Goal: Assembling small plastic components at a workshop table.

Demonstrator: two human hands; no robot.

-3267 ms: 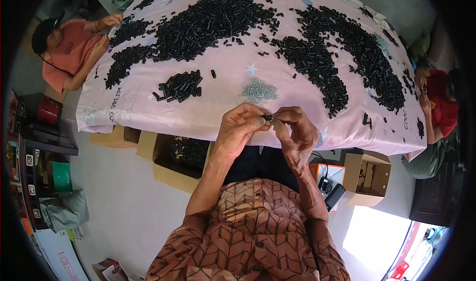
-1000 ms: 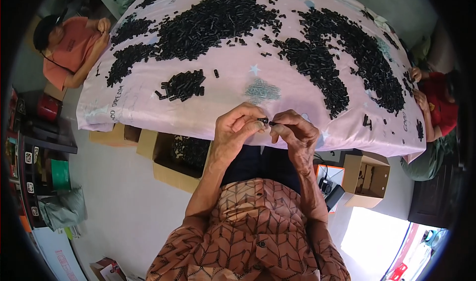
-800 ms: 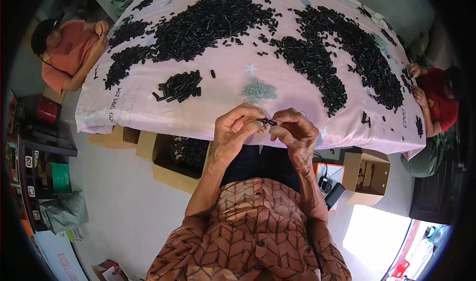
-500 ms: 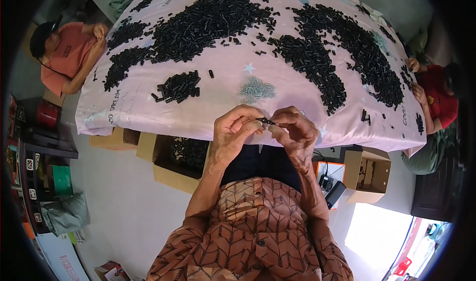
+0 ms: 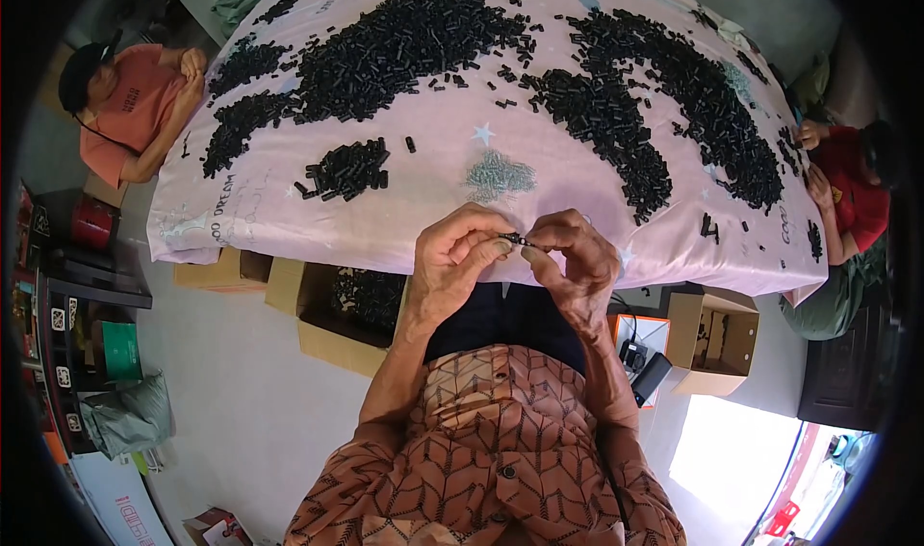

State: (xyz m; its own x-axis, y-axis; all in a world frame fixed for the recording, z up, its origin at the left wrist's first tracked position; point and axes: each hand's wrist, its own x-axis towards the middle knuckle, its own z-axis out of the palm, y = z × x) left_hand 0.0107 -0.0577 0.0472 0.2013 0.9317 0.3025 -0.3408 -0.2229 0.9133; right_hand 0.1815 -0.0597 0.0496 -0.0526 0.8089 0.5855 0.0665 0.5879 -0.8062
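This looks like a small workshop where people put little parts together by hand. A big bench (image 5: 289, 233) is covered with a pink cloth, and heaps of small black parts (image 5: 404, 40) lie all over it. Two other people sit at its sides, one in an orange shirt (image 5: 130, 103) and one in a red shirt (image 5: 852, 195). Open cardboard boxes (image 5: 356, 310) stand on the bare floor under the bench, one of them filled with black parts.

Two hands, left hand (image 5: 452, 267) and right hand (image 5: 577, 262), one small black piece (image 5: 510, 240) between them, one pink-covered table (image 5: 433, 190), two seated co-workers (image 5: 130, 103), three open cardboard boxes (image 5: 712, 339), black pieces too many to count.
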